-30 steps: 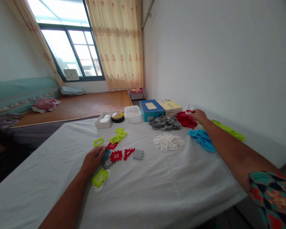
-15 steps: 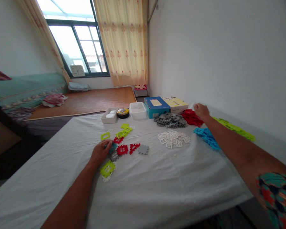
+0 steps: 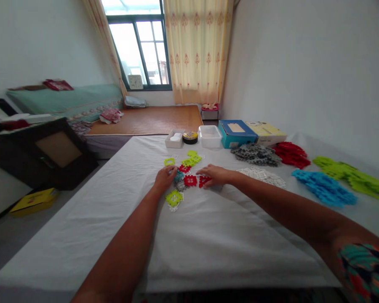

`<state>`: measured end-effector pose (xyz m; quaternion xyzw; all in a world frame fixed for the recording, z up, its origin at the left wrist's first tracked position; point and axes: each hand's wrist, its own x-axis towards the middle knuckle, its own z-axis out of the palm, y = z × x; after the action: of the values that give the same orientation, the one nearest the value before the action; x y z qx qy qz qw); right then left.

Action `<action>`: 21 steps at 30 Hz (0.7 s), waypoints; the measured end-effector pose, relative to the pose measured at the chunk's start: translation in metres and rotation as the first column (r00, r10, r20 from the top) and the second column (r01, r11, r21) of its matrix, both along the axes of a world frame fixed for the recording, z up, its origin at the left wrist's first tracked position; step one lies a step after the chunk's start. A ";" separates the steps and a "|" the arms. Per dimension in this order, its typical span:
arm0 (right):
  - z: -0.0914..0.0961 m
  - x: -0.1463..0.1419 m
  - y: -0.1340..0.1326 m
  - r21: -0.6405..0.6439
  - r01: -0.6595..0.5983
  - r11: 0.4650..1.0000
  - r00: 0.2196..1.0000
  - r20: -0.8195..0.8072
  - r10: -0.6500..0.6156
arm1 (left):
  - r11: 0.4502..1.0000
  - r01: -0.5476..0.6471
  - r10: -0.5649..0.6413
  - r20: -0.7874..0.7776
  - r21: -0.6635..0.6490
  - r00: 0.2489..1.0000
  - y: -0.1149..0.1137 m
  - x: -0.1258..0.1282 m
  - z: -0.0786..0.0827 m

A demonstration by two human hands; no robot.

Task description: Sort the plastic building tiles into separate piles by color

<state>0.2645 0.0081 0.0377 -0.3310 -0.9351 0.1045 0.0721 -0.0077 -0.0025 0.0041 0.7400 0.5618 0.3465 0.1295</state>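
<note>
My left hand point(image 3: 165, 178) rests at the left of a loose cluster of flat interlocking plastic pieces, its fingers closed on a teal piece point(image 3: 178, 176). Just beside that piece lie a grey piece point(image 3: 180, 185), a red square piece point(image 3: 190, 181) and another red piece point(image 3: 185, 168). My right hand point(image 3: 217, 175) hovers over or touches a red triangular piece point(image 3: 204, 181), thumb and forefinger apart around it. Whatever lies beneath the right palm is hidden. Lime-green pieces are above point(image 3: 192, 160) and below point(image 3: 174, 198) the cluster.
Heaps of white point(image 3: 265, 177), grey point(image 3: 255, 154), red point(image 3: 292, 154), blue point(image 3: 324, 187) and lime pieces point(image 3: 350, 174) spread along the right. Behind stand a white box point(image 3: 174, 144), a round black tin point(image 3: 190, 137), a clear tub point(image 3: 210, 141), a blue box point(image 3: 240, 139) and a yellow box point(image 3: 267, 132).
My right hand has come from beside the red heap at the far right to the red triangular piece. The left hand stays at the teal piece. The camera view has turned left.
</note>
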 end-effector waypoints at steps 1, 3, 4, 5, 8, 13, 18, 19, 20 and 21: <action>0.001 -0.004 0.001 -0.019 -0.026 0.999 0.999 0.023 0.026 | 1.000 0.009 -0.009 -0.003 0.000 1.000 0.000 0.000 0.000; 0.004 -0.006 0.002 -0.038 -0.050 0.998 0.998 0.036 0.051 | 1.000 0.029 -0.029 -0.020 0.007 0.999 0.000 0.001 0.000; 0.006 -0.004 0.001 -0.030 -0.046 0.998 0.998 0.028 0.047 | 0.999 0.036 -0.035 -0.032 0.011 0.999 0.001 0.001 0.000; 0.008 -0.002 0.000 -0.009 -0.033 0.999 0.999 0.012 0.033 | 0.999 0.037 -0.037 -0.043 0.011 0.998 0.001 0.001 0.001; 0.016 0.015 -0.008 0.093 0.056 0.994 0.992 -0.117 -0.045 | 1.000 0.030 -0.030 -0.064 0.002 0.998 0.002 0.000 0.001; 0.031 0.083 -0.019 0.114 0.284 0.952 0.912 -0.339 -0.232 | 1.000 0.014 -0.014 -0.075 -0.005 0.997 0.005 -0.005 -0.001; 0.037 0.203 -0.007 0.107 0.600 0.793 0.770 -0.345 -0.536 | 1.000 0.017 -0.018 -0.121 -0.007 0.993 0.007 -0.006 -0.002; 0.038 0.230 -0.002 0.127 0.669 0.732 0.723 -0.343 -0.600 | 1.000 0.020 -0.021 -0.128 -0.006 0.992 0.007 -0.006 -0.001; 0.038 0.256 0.002 0.151 0.738 0.658 0.664 -0.337 -0.668 | 1.000 0.021 -0.021 -0.133 -0.006 0.991 0.007 -0.005 0.000; 0.038 0.282 0.006 0.168 0.804 0.570 0.591 -0.332 -0.736 | 1.000 0.020 -0.020 -0.136 -0.008 0.991 0.007 -0.005 0.001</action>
<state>0.5466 0.0146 0.0759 -0.6777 -0.6845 -0.0444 0.2650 -0.0123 0.0044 0.0048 0.7670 0.5629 0.2922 0.0968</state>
